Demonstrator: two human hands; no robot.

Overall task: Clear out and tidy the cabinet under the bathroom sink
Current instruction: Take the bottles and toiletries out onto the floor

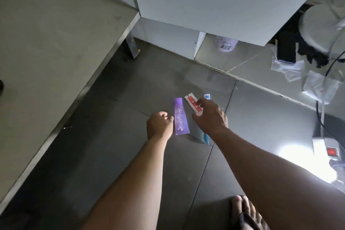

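Observation:
Three flat items lie side by side on the dark floor tiles: a purple tube [180, 117], a red and white tube [193, 105] and a blue item [203, 136] partly hidden under my right hand. My left hand [159, 125] is curled into a loose fist just left of the purple tube, touching its edge. My right hand [211, 115] hovers over the red and white tube with fingers spread, thumb and forefinger on either side of its lower end. The open cabinet floor [46, 43] is at the left, its door [214, 2] swung open.
A lilac printed cup [226, 45] stands under the cabinet door edge. At right are a dark phone [286, 50], clear plastic bags [291, 69], a white round bin [321, 30], cables and a power strip [328, 148] with a red switch. My foot [244, 211] is at the bottom.

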